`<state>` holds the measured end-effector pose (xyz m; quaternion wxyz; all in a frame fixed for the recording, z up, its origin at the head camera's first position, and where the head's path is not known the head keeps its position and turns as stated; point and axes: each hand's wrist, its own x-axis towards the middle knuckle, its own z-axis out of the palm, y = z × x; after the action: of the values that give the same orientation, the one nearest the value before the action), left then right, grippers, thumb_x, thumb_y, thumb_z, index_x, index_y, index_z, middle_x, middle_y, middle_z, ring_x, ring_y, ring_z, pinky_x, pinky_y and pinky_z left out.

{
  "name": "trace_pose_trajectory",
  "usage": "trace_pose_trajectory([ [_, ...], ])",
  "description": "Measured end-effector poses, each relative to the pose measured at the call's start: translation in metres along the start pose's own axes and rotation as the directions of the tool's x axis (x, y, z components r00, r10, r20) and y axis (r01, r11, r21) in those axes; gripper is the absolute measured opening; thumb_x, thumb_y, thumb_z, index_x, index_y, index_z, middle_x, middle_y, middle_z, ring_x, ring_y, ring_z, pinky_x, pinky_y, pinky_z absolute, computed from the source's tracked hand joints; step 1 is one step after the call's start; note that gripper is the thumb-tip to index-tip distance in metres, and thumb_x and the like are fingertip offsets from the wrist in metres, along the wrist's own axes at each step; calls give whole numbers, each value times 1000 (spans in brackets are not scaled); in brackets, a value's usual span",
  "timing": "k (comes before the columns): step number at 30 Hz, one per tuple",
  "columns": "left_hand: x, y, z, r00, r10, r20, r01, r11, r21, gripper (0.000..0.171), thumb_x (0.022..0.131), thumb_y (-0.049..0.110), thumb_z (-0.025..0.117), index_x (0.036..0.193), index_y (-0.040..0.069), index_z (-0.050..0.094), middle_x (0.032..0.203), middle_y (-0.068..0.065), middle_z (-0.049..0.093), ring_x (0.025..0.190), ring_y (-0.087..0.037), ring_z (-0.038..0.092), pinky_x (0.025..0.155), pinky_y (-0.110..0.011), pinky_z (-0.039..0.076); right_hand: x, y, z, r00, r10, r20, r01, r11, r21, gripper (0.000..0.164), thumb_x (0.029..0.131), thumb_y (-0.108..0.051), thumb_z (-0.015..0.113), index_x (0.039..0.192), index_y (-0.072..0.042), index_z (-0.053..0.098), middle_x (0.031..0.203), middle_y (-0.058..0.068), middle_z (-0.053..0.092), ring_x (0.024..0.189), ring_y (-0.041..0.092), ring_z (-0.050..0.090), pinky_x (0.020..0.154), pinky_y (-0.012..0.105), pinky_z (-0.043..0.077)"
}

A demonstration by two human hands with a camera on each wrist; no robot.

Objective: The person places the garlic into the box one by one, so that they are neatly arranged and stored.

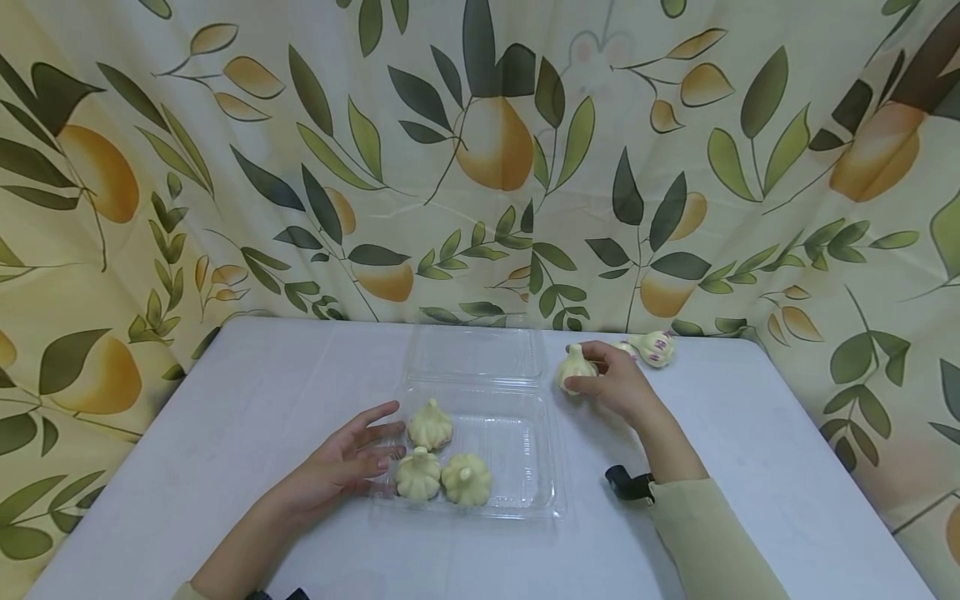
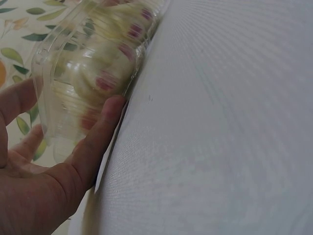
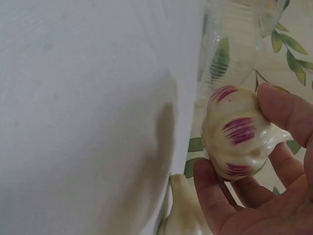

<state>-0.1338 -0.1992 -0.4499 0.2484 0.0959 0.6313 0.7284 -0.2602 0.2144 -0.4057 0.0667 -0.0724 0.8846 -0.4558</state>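
My right hand (image 1: 618, 385) pinches a garlic bulb (image 1: 574, 368) between thumb and fingers, above the table to the right of a clear plastic clamshell box (image 1: 517, 450). In the right wrist view purple streaks mark the held bulb's (image 3: 234, 134) pale underside. Three garlic bulbs (image 1: 467, 480) sit in the left half of the box base. My left hand (image 1: 345, 462) lies along the box's left side, fingers extended and spread. The left wrist view shows its thumb (image 2: 100, 132) touching the box wall, with streaked bulbs (image 2: 100, 71) seen through the plastic.
Beyond my right hand, more garlic (image 1: 657, 349) lies near the table's back edge, partly hidden by the hand. The open box lid (image 1: 474, 352) lies flat behind the base. A white cloth covers the table (image 1: 262, 375), and a fruit-patterned curtain (image 1: 495, 233) hangs behind it.
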Motion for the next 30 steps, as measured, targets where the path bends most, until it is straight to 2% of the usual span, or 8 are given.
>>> trace_pose_trajectory([
  [10, 0, -1, 0, 1000, 4, 6, -4, 1000, -1, 75, 99, 6, 58, 160, 20, 17, 162, -18, 22, 140, -37, 39, 93, -51, 53, -6, -9, -3, 1000, -7, -11, 7, 1000, -1, 55, 83, -14, 79, 133, -3, 59, 128, 16, 61, 109, 28, 54, 89, 33, 44],
  [19, 0, -1, -2, 1000, 13, 16, -13, 1000, -7, 75, 99, 6, 58, 160, 20, 16, 162, -18, 21, 141, -38, 37, 93, -51, 53, -11, -18, -5, 1000, -14, 5, 14, 1000, 11, 54, 85, -15, 78, 133, -3, 58, 139, 15, 56, 122, 34, 54, 102, 47, 45],
  [30, -1, 0, 0, 1000, 15, 11, -15, 1000, -1, 76, 99, 7, 59, 160, 20, 16, 162, -18, 23, 140, -38, 39, 92, -51, 53, -21, -32, -6, 999, -31, 14, 31, 1000, 1, 56, 85, -19, 79, 136, -7, 57, 140, 14, 56, 122, 34, 55, 99, 45, 49],
])
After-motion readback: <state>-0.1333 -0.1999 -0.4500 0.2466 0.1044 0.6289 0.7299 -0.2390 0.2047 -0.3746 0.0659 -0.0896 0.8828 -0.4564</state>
